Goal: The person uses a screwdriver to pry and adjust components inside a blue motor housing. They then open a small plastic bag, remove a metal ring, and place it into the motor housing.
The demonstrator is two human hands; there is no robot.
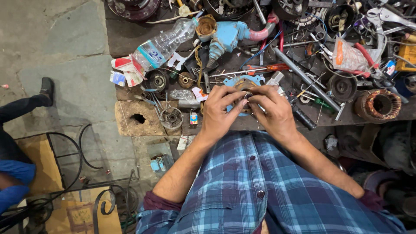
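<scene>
Head view, looking straight down over a cluttered workbench (130, 43).

Both hands meet at the near edge of the bench, just above the plaid shirt (260, 186). Left hand (218, 113) and right hand (274, 113) are pressed close together, thumbs and forefingers pinched from both sides on a small metal ring (248, 95). Fingers closed on it; the ring is mostly hidden by fingertips, so its exact form cannot be told.

Directly under the hands, on the bench, lies a blue round housing (242, 81) with a rusty centre; the ring is held just above or against it, contact unclear.

Around:
- Just far of the hands, a screwdriver with an orange handle (264, 68) lies crosswise.
- Farther back, a light-blue pump body (225, 37) joined to a pink hose (262, 32).
- Far left, a clear plastic bottle (162, 45) lying on its side.
- Left of the hands, a small round rusty bearing part (171, 118) beside a wooden block with a hole (136, 118).
- Right, a long grey metal rod (303, 78) running diagonally, and at the right end a copper-wound stator (378, 105).
- Far right, a plastic bag (351, 56) of small parts.

At the left edge, another person's dark-clad leg and shoe (47, 89) on the stone floor (56, 39), well apart from the bench.
</scene>
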